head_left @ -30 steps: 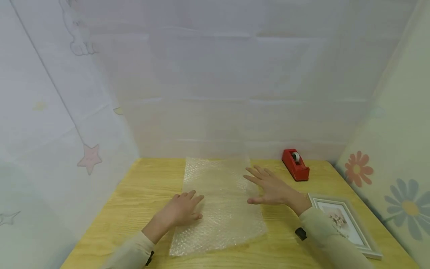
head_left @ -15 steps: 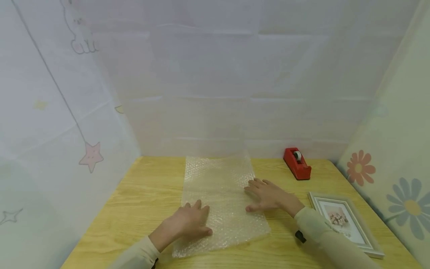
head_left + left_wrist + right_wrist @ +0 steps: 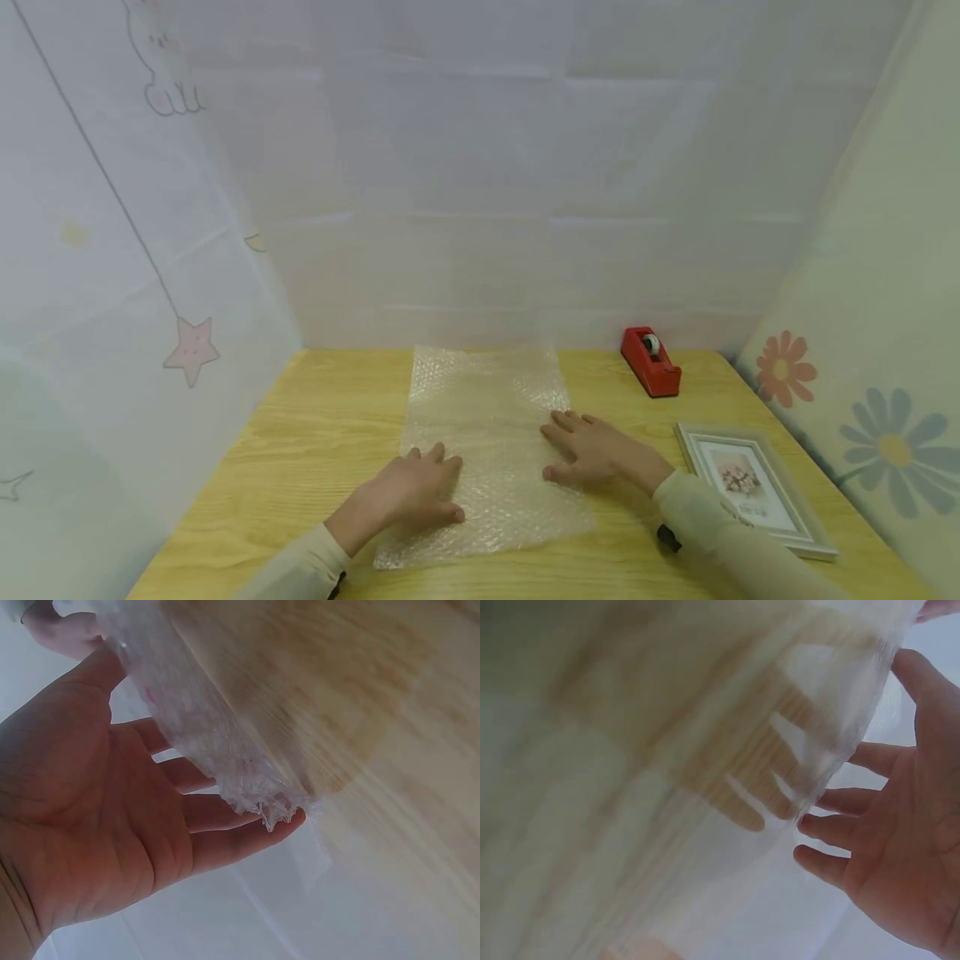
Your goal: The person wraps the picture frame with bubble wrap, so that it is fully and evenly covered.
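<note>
A clear sheet of bubble wrap (image 3: 495, 492) lies spread on the wooden table, its far end near the back wall. On its left edge rests my left hand (image 3: 416, 492), fingers spread and nearly straight; the left wrist view shows that hand (image 3: 112, 802) with its fingers against the crinkled bubble wrap (image 3: 217, 742). My right hand (image 3: 596, 450) touches the sheet's right edge, palm down with fingers extended. In the right wrist view the fingertips of the right hand (image 3: 900, 832) meet the sheet's edge. Neither hand grips anything.
A red tape dispenser (image 3: 651, 362) stands at the back right of the table (image 3: 300, 467). A white picture frame (image 3: 813, 546) with a flower print lies at the right, partly behind my right sleeve (image 3: 720, 529). Patterned sheets hang on three sides.
Both hands have come down onto the bubble wrap. The right hand has shifted toward me, and the left has moved slightly nearer too. The sheet stays in place.
</note>
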### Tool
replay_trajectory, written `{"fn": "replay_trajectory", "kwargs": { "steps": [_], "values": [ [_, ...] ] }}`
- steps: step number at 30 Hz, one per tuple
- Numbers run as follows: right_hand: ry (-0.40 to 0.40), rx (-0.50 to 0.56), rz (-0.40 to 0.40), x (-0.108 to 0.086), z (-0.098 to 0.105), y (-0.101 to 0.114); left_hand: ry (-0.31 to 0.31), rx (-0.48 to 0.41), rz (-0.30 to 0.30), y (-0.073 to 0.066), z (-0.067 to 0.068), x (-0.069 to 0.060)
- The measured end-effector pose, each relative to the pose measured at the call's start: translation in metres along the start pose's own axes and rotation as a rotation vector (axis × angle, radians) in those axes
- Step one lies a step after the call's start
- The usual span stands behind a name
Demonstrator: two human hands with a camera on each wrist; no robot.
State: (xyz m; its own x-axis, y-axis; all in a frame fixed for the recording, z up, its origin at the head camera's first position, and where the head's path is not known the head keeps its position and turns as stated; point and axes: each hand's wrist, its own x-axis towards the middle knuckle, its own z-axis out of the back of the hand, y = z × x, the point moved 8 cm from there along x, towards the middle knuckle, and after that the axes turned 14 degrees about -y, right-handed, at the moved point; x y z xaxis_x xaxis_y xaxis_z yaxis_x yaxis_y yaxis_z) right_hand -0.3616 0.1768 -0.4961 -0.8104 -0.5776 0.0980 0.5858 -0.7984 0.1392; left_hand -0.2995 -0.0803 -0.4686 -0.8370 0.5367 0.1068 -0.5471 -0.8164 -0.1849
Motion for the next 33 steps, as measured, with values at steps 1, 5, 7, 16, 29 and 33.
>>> {"fn": "replay_trajectory", "kwargs": {
  "steps": [1,5,7,16,29,33],
  "values": [
    [-0.001,-0.001,-0.003,-0.001,0.000,0.001,0.003,-0.007,-0.004,0.000,0.000,0.000],
    [-0.011,-0.024,-0.010,-0.008,0.001,0.005,0.024,-0.032,-0.015,0.001,0.000,0.002],
    [-0.015,-0.040,-0.012,-0.011,0.001,0.005,0.035,-0.042,-0.020,0.001,-0.002,0.005],
    [-0.018,-0.062,-0.054,-0.032,0.005,0.000,0.080,-0.052,-0.071,0.000,-0.009,0.021],
    [-0.057,-0.090,-0.158,-0.058,0.016,-0.002,0.117,-0.073,-0.188,-0.008,-0.015,0.050],
    [-0.068,-0.096,-0.197,-0.065,0.016,-0.005,0.153,-0.075,-0.197,-0.008,-0.020,0.058]
  ]
}}
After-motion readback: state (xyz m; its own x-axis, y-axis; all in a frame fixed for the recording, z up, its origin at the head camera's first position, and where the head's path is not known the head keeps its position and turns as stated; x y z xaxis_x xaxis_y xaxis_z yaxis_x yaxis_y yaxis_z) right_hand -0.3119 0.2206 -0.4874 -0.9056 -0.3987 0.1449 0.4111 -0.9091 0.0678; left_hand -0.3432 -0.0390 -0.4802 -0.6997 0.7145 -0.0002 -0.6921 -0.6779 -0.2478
